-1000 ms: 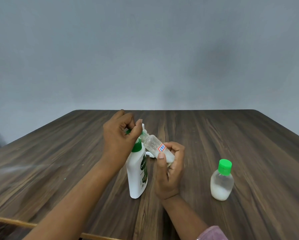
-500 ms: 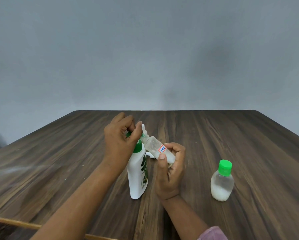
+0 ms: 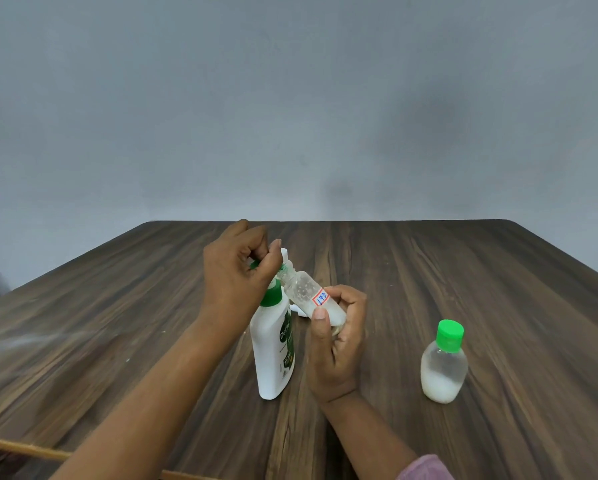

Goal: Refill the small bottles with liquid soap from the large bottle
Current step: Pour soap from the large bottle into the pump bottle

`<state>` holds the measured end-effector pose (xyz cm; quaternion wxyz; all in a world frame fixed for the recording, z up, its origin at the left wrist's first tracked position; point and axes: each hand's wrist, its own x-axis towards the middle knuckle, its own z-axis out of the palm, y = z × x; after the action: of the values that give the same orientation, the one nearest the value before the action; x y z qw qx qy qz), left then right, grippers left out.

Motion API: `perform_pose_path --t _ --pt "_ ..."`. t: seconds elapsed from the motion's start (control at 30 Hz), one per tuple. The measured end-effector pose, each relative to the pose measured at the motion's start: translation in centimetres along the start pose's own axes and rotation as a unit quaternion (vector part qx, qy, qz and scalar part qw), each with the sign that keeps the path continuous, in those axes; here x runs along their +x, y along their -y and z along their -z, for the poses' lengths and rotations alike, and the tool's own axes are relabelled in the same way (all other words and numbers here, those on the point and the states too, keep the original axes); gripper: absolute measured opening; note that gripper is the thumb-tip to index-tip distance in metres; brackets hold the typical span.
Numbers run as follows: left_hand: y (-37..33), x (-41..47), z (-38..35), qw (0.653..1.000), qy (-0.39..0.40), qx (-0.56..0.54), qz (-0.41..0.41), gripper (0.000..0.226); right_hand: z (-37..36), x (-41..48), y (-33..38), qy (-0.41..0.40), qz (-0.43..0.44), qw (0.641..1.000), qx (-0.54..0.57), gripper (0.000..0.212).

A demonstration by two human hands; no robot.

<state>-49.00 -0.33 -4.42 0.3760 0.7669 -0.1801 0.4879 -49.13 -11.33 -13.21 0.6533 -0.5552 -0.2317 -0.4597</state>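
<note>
Two small bottles are in view. One, the small clear bottle (image 3: 302, 291), is held above the table, just right of the large white bottle (image 3: 273, 351). Its long axis is tilted: the base sits low and to the right, and the mouth points up and left at the pump spout (the thumb hides whether they touch). Its red-bordered label (image 3: 320, 298) faces the camera, and pale liquid lies in the low end.

The right hand (image 3: 339, 337) grasps this bottle's base, thumb across the front and fingers curled behind. The left hand (image 3: 236, 275) is curled round the pump top of the large white bottle and covers most of it. That bottle stands upright near the middle of the table (image 3: 446, 271), with its green collar (image 3: 271, 296) showing below the hand.

A small white piece (image 3: 299, 311) lies behind, between bottle and right hand, too hidden to identify. The second small bottle (image 3: 443, 367), green-capped and partly filled with white liquid, stands upright well to the right. A pink sleeve (image 3: 425, 469) shows at the bottom edge.
</note>
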Motion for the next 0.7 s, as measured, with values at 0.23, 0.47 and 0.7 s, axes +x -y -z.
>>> perform_pose_path --t 0.23,0.47,0.7 --pt "0.0 -0.7 -0.1 1.0 -0.015 0.007 0.008 0.039 0.1 -0.1 0.0 -0.005 -0.002 1.0 -0.002 0.017" --pt "-0.6 1.0 0.5 0.998 0.044 0.04 -0.026 0.039 0.1 0.0 0.1 0.007 -0.001 1.0 -0.002 0.016" --pt "-0.2 -0.2 0.2 1.0 -0.009 0.019 0.003 0.037 0.0 0.0 0.2 0.01 0.002 1.0 -0.001 0.015"
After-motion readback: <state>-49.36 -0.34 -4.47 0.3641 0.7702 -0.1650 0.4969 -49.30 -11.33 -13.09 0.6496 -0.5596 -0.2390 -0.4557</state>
